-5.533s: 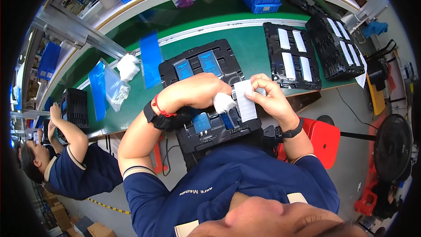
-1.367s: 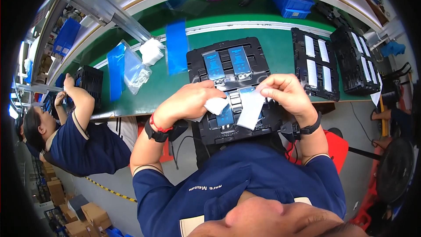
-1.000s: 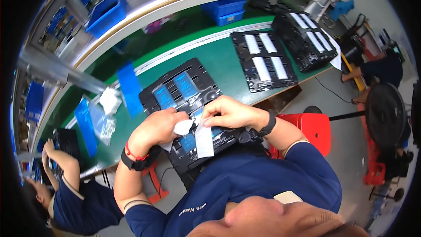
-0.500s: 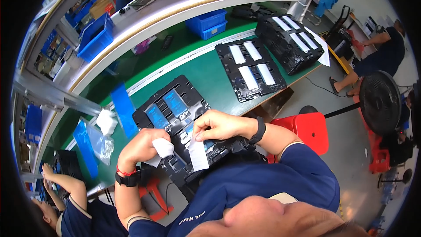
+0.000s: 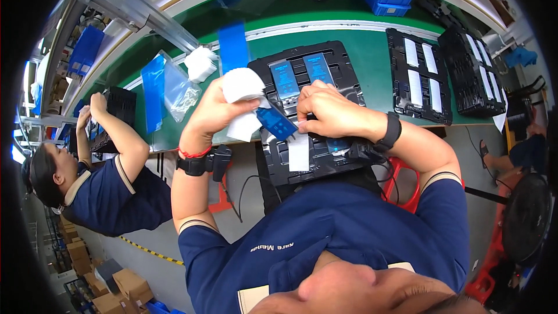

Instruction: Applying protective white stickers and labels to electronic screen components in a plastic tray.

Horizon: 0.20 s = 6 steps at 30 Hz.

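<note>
My left hand [image 5: 218, 110] is closed round a wad of white paper strips [image 5: 243, 84] and the end of a flat blue battery [image 5: 275, 123], which tilts over the tray. My right hand [image 5: 337, 110] has its thumb and fingers pinched at the battery's right end; what lies between the fingertips is hidden. Beneath both hands is a black moulded tray [image 5: 279, 168]. Two blue batteries [image 5: 317, 68] sit in its far slots, and another battery [image 5: 337, 145] shows partly under my right wrist. Just below my right fingertips, a white strip [image 5: 299, 156] hangs or lies over the tray's near left part.
To the right stand a black tray with white strips [image 5: 398, 104] and a stack of similar trays [image 5: 459, 87]. Left of my tray lie blue sheets [image 5: 233, 46], clear plastic bags [image 5: 179, 90] and crumpled white paper [image 5: 200, 64]. A co-worker [image 5: 104, 174] works at far left.
My left hand now holds a blue battery along with the paper. My right hand has moved from the white strip to the battery's end. The whole view has swung left.
</note>
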### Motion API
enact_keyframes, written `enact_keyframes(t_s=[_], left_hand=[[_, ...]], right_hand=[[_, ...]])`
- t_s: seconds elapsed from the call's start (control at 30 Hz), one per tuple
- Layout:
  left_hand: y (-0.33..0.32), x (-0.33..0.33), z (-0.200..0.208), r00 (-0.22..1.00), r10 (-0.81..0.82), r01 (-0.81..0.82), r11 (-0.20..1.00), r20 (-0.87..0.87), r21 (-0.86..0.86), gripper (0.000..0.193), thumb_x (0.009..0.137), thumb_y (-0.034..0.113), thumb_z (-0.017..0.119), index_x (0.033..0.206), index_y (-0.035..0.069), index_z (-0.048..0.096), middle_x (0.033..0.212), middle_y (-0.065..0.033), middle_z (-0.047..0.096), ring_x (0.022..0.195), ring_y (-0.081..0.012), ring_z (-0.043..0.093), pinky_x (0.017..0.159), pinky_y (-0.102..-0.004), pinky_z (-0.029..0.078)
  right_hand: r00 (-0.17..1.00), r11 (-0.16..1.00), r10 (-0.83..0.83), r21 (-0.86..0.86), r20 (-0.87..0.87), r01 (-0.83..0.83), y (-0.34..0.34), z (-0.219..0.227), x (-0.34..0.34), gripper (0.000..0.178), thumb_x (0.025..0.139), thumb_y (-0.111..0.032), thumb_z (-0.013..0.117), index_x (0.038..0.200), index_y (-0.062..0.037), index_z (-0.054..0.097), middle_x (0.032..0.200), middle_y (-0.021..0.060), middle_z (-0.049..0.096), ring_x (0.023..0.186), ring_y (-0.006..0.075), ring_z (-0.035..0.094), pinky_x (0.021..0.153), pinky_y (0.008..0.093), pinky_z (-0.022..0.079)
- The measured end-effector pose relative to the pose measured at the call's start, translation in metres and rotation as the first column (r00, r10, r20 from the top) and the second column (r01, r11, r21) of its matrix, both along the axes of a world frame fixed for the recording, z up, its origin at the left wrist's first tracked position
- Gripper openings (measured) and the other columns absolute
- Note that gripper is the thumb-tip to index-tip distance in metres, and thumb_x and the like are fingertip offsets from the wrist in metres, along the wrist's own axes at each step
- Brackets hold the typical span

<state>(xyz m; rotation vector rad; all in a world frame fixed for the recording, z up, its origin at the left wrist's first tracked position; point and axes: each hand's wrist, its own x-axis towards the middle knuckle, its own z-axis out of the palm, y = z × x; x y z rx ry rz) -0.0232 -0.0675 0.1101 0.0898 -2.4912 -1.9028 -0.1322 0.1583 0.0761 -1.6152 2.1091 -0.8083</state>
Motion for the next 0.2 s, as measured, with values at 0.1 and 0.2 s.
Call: enact_keyframes(t_s=[0.1,0.2], left_hand=[[0.014,-0.006,-0.001,0.998,-0.048,0.046,0.998,0.041,0.043,0.035,0.073,-0.002,0.072,0.106,0.004,0.061,0.094,-0.0018,0.065,0.088,-0.0099,0.059,0.078,-0.0271,0.049],[0.019,-0.014,-0.004,0.985,-0.148,0.145,0.989,0.087,0.032,0.041,0.073,0.001,0.073,0.112,0.005,0.060,0.100,-0.0026,0.064,0.091,-0.0109,0.057,0.081,-0.0286,0.048]], right_hand=[[0.998,0.999,-0.012,0.029,-0.058,0.013,-0.005,0.000,0.002,0.012,0.071,-0.016,0.072,0.077,-0.0065,0.067,0.091,0.0078,0.058,0.097,0.0268,0.049,0.086,0.0377,0.037],[0.997,0.999,-0.033,0.029,-0.073,0.035,-0.009,-0.002,-0.002,0.011,0.072,-0.016,0.071,0.077,-0.0072,0.067,0.093,0.0084,0.058,0.099,0.0271,0.049,0.089,0.0402,0.036]])
